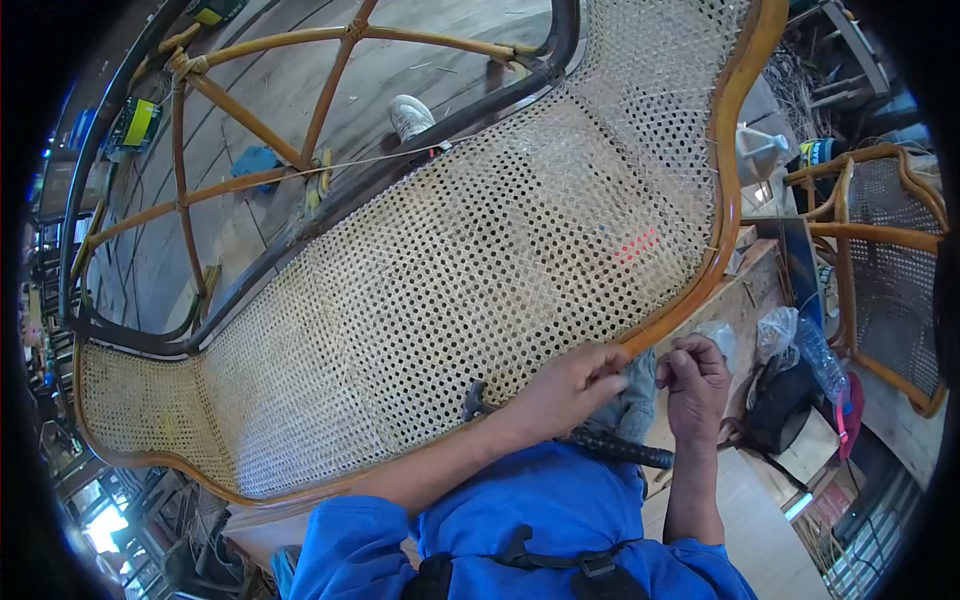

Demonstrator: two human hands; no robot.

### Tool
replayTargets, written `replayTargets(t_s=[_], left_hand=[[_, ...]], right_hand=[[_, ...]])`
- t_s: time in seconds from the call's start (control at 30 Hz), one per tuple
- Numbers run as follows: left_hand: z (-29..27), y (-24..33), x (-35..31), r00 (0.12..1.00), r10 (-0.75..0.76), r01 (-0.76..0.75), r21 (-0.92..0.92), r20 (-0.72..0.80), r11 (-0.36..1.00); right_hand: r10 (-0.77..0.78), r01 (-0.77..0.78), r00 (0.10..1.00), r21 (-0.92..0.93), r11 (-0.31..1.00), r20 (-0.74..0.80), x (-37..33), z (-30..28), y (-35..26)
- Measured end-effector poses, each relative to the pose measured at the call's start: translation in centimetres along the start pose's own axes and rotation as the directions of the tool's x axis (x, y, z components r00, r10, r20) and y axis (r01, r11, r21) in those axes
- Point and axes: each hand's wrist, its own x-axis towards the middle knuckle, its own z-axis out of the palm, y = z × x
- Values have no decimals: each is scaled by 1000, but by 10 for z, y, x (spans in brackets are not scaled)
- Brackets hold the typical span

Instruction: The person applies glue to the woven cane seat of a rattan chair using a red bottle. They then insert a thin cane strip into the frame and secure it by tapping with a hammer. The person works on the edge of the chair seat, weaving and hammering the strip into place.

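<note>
A long curved seat frame of orange-brown rattan (728, 170) with woven cane webbing (470, 270) stretches across in front of me. My left hand (572, 392) is at the frame's near edge, its fingers curled and closed; whatever they pinch is too small to make out. Just to its right, beyond the frame's rim, my right hand (697, 388) is raised with thumb and fingers pressed together. Anything in that pinch is also too fine to see. A hammer with a black handle (625, 449) lies by my lap, partly hidden under my left forearm.
A dark-edged frame with rattan braces (300, 160) adjoins the webbing's far side. At right are a plastic bottle (820, 358), a black bag or cap (785, 400) and a rattan chair (880, 230). A white shoe (409, 117) shows on the plank floor beyond.
</note>
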Motion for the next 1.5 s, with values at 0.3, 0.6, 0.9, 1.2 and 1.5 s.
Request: replayTargets(t_s=[0.3,0.6,0.9,1.2,1.5], left_hand=[[-20,5,39,979,24,-137,-566,-203,813],[-54,-2,38,986,-159,97,-583,-56,807],[-60,-7,38,968,-243,183,-839,63,513],[-51,-11,35,886,250,-217,127,-391,968],[-69,-19,43,717,406,-276,303,-566,912]], right_hand=[[98,-106,976,32,994,196,28,59,8],[119,-159,965,158,975,234,62,83,19],[91,-102,976,45,994,199,61,93,25],[328,-348,913,46,936,243,64,93,23],[239,-226,895,-80,971,376,89,123,21]])
